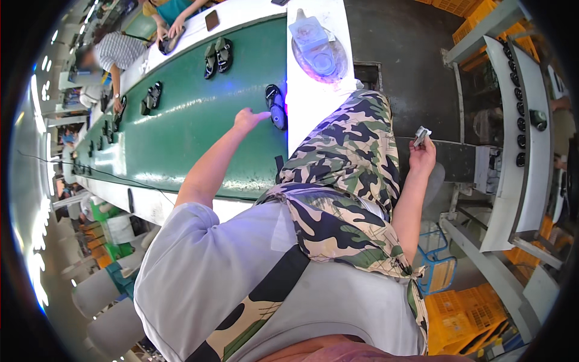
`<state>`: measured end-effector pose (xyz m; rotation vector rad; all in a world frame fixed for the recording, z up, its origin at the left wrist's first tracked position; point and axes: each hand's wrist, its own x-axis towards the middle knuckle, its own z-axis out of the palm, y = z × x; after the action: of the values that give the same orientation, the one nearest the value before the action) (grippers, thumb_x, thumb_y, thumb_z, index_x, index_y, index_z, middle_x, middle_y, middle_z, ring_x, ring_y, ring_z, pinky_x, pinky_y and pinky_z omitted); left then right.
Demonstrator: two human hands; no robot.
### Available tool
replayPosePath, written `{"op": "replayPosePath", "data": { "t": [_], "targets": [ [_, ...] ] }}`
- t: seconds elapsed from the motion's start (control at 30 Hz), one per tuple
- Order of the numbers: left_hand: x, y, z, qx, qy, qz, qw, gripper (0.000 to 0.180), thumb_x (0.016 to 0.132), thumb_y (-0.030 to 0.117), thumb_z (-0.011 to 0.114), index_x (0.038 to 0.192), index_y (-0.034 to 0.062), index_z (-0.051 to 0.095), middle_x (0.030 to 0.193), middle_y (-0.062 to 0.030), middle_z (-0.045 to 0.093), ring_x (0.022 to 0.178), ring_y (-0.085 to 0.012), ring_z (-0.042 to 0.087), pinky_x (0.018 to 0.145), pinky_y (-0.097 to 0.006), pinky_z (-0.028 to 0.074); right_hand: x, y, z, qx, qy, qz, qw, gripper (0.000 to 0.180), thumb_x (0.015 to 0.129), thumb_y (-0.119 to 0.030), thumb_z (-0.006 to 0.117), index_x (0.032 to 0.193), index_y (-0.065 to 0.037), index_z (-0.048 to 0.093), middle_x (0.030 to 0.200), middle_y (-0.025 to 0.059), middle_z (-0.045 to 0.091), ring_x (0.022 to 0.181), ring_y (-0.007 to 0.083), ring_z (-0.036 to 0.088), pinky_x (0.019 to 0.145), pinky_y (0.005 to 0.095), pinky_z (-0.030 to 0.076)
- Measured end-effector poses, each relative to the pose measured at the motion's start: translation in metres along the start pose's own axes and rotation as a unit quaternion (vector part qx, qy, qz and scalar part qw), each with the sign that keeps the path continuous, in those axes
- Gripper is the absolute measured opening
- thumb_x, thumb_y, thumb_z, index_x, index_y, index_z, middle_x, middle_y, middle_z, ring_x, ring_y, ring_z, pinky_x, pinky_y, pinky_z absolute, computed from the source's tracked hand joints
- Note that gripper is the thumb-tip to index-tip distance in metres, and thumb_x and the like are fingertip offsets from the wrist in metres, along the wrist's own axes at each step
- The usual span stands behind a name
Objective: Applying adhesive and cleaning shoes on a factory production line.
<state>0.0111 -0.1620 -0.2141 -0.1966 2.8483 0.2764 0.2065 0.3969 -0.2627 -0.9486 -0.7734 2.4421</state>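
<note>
My left hand (247, 120) reaches over the green belt (199, 145) with one digit stretched out. Its tip is at the edge of a black sandal (276, 108) with a grey insole, touching or just short of it; I cannot tell which. No object shows in that hand. Off to the right, my right hand (422, 157) is raised beside the camouflage apron (344, 139), its fingers closed on a small whitish-grey piece (421, 136) too small to name. A pair of dark sandals (218, 58) lies farther up the belt.
On the white table (310, 123) a translucent blue container (313, 45) stands in a round dish. Other workers' hands (176, 29) hold a shoe across the belt. Right, a rack (509, 181) carries several black items. Orange crates (461, 317) stand lower right.
</note>
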Motion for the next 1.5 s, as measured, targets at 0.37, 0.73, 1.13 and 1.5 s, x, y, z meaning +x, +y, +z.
{"op": "replayPosePath", "data": {
  "t": [0.37, 0.73, 1.13, 1.5],
  "targets": [
    [0.05, 0.03, 0.029, -0.298, -0.301, -0.123, 0.898, 0.049, 0.078, 0.035, 0.079, 0.109, -0.0012, 0.068, 0.095, -0.0136, 0.073, 0.076, -0.0288, 0.073, 0.067, -0.042, 0.062, -0.036, -0.02, 0.084, -0.11, 0.0, -0.053, 0.993, 0.017, 0.089, -0.006, 0.07, 0.101, -0.007, 0.058, 0.089, 0.0089, 0.066, 0.074, 0.0209, 0.065, 0.064, 0.0383, 0.054],
    [-0.001, 0.038, -0.054, -0.707, -0.238, 0.137, 0.652, 0.053, 0.075, 0.015, 0.08, 0.122, 0.0017, 0.059, 0.115, -0.0109, 0.068, 0.105, -0.0255, 0.067, 0.097, -0.043, 0.052, -0.036, 0.029, 0.207, -0.292, -0.125, -0.074, 0.946, 0.017, 0.079, -0.002, 0.078, 0.088, -0.002, 0.064, 0.079, 0.0016, 0.062, 0.066, 0.01, 0.058, 0.058, 0.0233, 0.045],
    [-0.066, 0.151, -0.126, -0.303, 0.235, 0.597, 0.705, 0.053, 0.068, 0.002, 0.079, 0.116, -0.0023, 0.058, 0.111, -0.0217, 0.066, 0.102, -0.0376, 0.067, 0.089, -0.041, 0.056, -0.084, 0.048, 0.307, -0.375, -0.24, -0.175, 0.878, 0.024, 0.072, -0.01, 0.085, 0.079, 0.0, 0.064, 0.072, -0.0005, 0.061, 0.065, 0.0072, 0.054, 0.058, 0.0252, 0.045],
    [-0.075, 0.167, -0.136, -0.267, 0.245, 0.653, 0.665, 0.047, 0.072, -0.001, 0.076, 0.115, -0.0028, 0.058, 0.111, -0.023, 0.065, 0.101, -0.0383, 0.067, 0.088, -0.043, 0.057, -0.091, 0.041, 0.303, -0.379, -0.253, -0.155, 0.877, 0.019, 0.079, -0.004, 0.079, 0.082, -0.002, 0.061, 0.078, -0.0006, 0.06, 0.07, 0.0066, 0.055, 0.063, 0.023, 0.046]
  ]
}}
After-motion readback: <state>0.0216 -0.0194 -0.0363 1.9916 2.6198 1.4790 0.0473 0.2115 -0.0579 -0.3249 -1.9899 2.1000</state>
